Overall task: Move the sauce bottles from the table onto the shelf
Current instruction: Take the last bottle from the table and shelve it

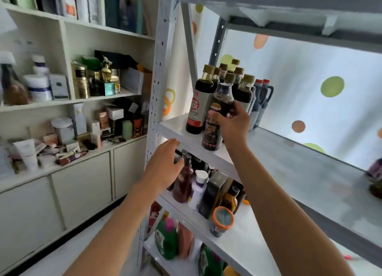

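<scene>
My right hand (pixel 232 124) grips a dark sauce bottle (pixel 219 102) with a gold cap, standing near the front edge of the white metal shelf (pixel 289 158). Behind it stands a cluster of several similar dark sauce bottles (pixel 201 98) with gold caps, and two dark jugs with red caps (pixel 261 98) behind those. My left hand (pixel 165 164) hovers lower, just below the shelf's front edge, fingers spread and holding nothing. The table is out of view.
Lower racks hold a brown pump bottle (pixel 183 182), a white bottle (pixel 197 191), a dark box (pixel 213 195), an orange-lidded jar (pixel 222 220) and green detergent (pixel 165 240). A cluttered white cabinet (pixel 62 102) stands left. A dotted curtain (pixel 310 85) hangs behind the shelf.
</scene>
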`<state>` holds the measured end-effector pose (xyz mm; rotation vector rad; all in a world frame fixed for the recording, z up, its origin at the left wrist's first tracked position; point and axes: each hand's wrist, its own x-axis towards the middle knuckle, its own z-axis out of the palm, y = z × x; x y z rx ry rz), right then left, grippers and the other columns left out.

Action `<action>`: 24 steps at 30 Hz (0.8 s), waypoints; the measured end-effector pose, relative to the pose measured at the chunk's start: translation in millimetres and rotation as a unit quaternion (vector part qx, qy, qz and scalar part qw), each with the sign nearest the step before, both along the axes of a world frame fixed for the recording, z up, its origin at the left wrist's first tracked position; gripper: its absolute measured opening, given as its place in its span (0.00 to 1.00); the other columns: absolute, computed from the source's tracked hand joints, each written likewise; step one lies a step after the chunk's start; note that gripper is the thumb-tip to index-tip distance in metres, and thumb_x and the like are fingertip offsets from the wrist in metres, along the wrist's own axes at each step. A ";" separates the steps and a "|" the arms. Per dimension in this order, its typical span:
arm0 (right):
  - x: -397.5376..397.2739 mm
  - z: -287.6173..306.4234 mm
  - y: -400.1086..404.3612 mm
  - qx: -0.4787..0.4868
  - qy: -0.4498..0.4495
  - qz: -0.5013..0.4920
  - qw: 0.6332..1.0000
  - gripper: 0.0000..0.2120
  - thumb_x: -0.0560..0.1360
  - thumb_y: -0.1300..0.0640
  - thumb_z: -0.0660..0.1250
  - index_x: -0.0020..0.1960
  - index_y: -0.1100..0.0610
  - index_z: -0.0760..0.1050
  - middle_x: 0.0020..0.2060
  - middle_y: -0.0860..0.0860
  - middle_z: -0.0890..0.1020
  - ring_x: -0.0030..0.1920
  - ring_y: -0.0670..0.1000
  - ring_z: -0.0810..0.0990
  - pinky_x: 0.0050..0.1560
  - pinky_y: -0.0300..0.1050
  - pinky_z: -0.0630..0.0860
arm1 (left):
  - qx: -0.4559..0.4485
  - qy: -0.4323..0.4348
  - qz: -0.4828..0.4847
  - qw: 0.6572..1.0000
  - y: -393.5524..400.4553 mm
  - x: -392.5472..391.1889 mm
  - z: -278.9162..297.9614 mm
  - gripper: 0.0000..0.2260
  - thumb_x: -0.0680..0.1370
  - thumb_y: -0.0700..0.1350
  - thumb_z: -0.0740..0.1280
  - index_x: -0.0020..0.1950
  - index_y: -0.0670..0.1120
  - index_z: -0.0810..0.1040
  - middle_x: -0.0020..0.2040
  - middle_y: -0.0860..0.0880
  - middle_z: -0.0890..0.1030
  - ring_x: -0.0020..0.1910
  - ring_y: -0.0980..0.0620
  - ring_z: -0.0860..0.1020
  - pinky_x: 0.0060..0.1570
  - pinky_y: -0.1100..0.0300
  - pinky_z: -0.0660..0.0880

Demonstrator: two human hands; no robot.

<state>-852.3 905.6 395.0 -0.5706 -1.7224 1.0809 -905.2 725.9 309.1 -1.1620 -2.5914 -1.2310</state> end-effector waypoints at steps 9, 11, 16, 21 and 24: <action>-41.7 -7.5 21.3 0.042 -0.056 -0.114 0.991 0.22 0.64 0.46 0.78 0.56 0.48 0.80 0.50 0.45 0.82 0.49 0.47 0.81 0.52 0.51 0.81 | 0.008 0.003 -0.026 1.000 18.9 -20.6 -6.6 0.23 0.81 0.47 0.63 0.75 0.47 0.64 0.76 0.52 0.63 0.74 0.54 0.61 0.70 0.60 0.59; -43.9 -5.5 19.7 0.068 -0.071 -0.129 0.987 0.23 0.66 0.45 0.77 0.59 0.50 0.79 0.52 0.45 0.79 0.52 0.49 0.79 0.55 0.50 0.79 | 0.012 0.006 -0.026 1.000 22.2 -23.0 -5.9 0.23 0.81 0.47 0.64 0.75 0.47 0.65 0.75 0.52 0.64 0.73 0.53 0.62 0.70 0.60 0.59; -50.2 -8.1 18.2 0.106 -0.112 -0.145 0.977 0.26 0.69 0.41 0.73 0.63 0.51 0.75 0.59 0.48 0.76 0.58 0.54 0.76 0.56 0.55 0.78 | 0.019 0.005 -0.020 1.000 32.0 -24.3 -4.4 0.21 0.80 0.46 0.64 0.73 0.48 0.66 0.74 0.53 0.66 0.72 0.53 0.64 0.67 0.63 0.60; -49.2 -12.0 25.4 0.127 -0.135 -0.151 0.971 0.28 0.71 0.42 0.72 0.65 0.54 0.72 0.61 0.52 0.75 0.61 0.55 0.75 0.58 0.56 0.77 | 0.016 -0.001 -0.017 1.000 37.6 -14.9 -7.3 0.22 0.80 0.47 0.64 0.74 0.50 0.66 0.73 0.54 0.66 0.70 0.53 0.66 0.68 0.59 0.64; -44.5 -15.0 28.1 0.143 -0.135 -0.130 0.972 0.31 0.72 0.41 0.72 0.68 0.56 0.71 0.63 0.53 0.75 0.62 0.56 0.75 0.59 0.55 0.77 | 0.009 -0.012 -0.005 1.000 39.2 -8.0 -7.6 0.23 0.80 0.48 0.64 0.74 0.51 0.64 0.72 0.54 0.67 0.68 0.52 0.68 0.68 0.51 0.68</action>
